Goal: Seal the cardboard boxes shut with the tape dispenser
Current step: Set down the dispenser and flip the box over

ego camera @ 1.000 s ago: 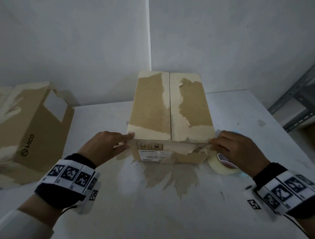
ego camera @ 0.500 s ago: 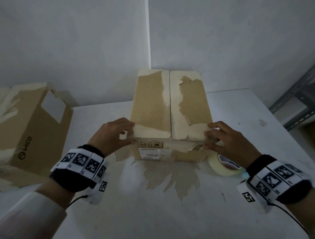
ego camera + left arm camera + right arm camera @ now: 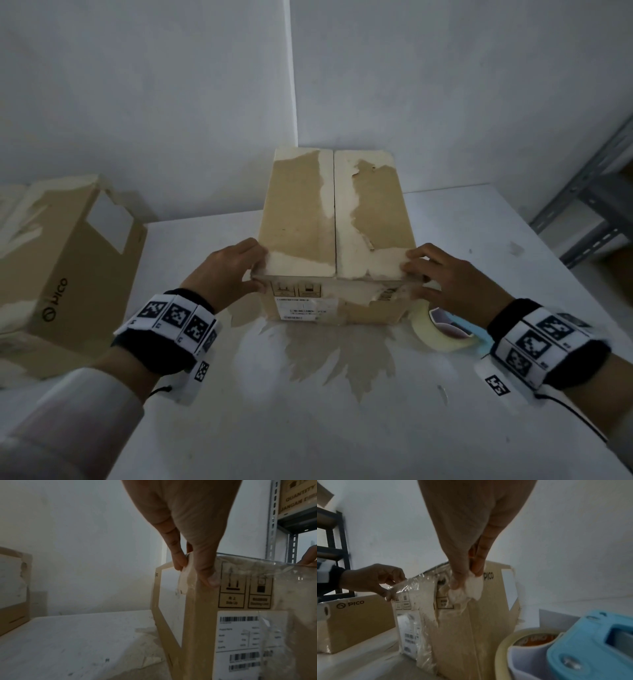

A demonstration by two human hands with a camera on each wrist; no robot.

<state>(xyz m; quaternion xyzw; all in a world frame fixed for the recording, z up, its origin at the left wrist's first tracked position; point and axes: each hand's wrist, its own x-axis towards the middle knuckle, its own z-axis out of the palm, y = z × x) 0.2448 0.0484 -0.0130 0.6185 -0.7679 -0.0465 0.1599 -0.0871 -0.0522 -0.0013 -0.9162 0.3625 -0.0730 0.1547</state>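
moved: both hands went up from the box sides to its near top corners
left hand [image 3: 228, 277]: pinches the left corner of box [image 3: 335, 219]
right hand [image 3: 445, 281]: pinches tape [image 3: 471, 586] at the right corner
dispenser [image 3: 583, 650]: on table [image 3: 308, 411], right of box

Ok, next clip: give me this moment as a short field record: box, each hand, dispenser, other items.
box: cardboard box upright on the white table, top flaps closed, seam untaped
left hand: left hand pinches the box's near left top corner
right hand: right hand pinches the near right top corner
dispenser: blue tape dispenser with its roll lies on the table right of the box, untouched
other: second box on the left
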